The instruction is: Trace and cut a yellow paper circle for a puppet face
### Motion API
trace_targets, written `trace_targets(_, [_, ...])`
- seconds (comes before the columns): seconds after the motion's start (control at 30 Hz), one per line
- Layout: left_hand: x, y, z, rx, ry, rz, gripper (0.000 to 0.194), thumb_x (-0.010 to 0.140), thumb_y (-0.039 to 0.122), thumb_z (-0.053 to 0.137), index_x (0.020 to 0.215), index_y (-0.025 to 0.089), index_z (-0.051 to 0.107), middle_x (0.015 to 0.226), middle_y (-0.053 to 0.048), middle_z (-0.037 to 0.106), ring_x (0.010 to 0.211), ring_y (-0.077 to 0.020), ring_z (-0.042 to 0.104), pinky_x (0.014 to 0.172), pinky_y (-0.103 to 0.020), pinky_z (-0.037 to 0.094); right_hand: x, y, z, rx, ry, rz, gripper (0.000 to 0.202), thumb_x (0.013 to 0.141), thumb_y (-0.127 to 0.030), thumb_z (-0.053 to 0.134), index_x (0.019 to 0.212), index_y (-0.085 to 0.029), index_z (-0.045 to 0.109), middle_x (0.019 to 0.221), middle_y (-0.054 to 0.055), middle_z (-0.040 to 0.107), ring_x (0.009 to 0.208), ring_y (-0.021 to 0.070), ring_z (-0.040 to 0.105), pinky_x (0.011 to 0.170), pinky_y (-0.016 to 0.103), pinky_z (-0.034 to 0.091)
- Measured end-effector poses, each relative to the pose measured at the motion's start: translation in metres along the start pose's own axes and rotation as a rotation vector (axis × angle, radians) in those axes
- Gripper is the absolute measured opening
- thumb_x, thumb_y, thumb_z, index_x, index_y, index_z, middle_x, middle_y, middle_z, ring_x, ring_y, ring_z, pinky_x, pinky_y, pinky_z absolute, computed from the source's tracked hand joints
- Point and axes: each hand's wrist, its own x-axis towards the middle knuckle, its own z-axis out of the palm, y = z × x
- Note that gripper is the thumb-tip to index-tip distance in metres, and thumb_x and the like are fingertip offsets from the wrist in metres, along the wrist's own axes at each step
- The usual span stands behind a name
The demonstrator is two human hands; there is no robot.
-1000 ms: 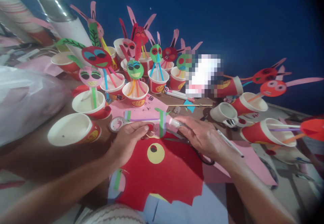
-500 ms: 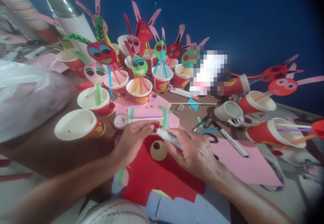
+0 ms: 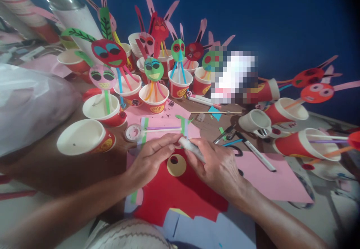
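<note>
My right hand (image 3: 216,162) is wrapped round a white glue stick (image 3: 191,147), its end up against the fingertips of my left hand (image 3: 153,159). The left fingers pinch a small red paper piece (image 3: 179,139), mostly hidden by the fingers and the glue. Beneath both hands lies a large red paper sheet (image 3: 180,192) with a cut lower edge. On it rests a yellow paper circle (image 3: 176,169) carrying a smaller dark round piece (image 3: 174,159).
Paper cups with straw-legged paper faces, such as a green face (image 3: 153,69), stand along the back. A cream mug (image 3: 254,122), a marker (image 3: 257,153) and pink paper (image 3: 270,177) lie to the right. A tape roll (image 3: 132,132) and an upright-tilted cup (image 3: 81,136) are left.
The glue stick's end has tipped upward and come over the red paper piece at my left fingertips. The left fingers now cover more of that piece. The camera view has shifted slightly.
</note>
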Motion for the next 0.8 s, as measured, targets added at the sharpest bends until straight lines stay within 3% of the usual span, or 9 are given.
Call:
trace_targets(0.23, [0.0014, 0.0076, 0.0027, 0.152, -0.076, 0.013, 0.032, 0.082, 0.015, 0.051, 0.11, 0.021, 0.065, 0.12, -0.003, 0.061, 0.115, -0.0219, 0.051, 0.096, -0.031, 0.04, -0.0021, 0.0003, 0.0004, 0.032, 0.002, 0.007, 0.019, 0.088, -0.028, 0.046, 0.092, -0.013, 0.057, 0.066, 0.001, 0.064, 0.055, 0.0146, 0.061, 0.05, 0.026, 0.035])
trace_targets(0.5, [0.0021, 0.0071, 0.0016, 0.246, -0.086, 0.103, 0.035, 0.081, 0.01, 0.05, 0.11, 0.023, 0.065, 0.118, -0.002, 0.062, 0.112, -0.0211, 0.053, 0.091, -0.029, 0.043, -0.0015, 0.0003, -0.0025, 0.027, -0.004, 0.034, 0.02, 0.089, -0.03, 0.044, 0.091, -0.016, 0.058, 0.062, 0.0, 0.064, 0.052, 0.0131, 0.06, 0.048, 0.025, 0.032])
trace_targets(0.8, [0.0036, 0.0053, 0.0028, 0.168, -0.076, 0.021, 0.034, 0.081, 0.009, 0.051, 0.107, 0.024, 0.066, 0.116, -0.001, 0.062, 0.108, -0.0184, 0.055, 0.084, -0.022, 0.046, -0.0033, 0.0008, 0.0014, 0.011, -0.083, 0.049, 0.024, 0.09, -0.031, 0.042, 0.085, -0.016, 0.06, 0.058, 0.0, 0.062, 0.047, 0.0139, 0.057, 0.047, 0.027, 0.029])
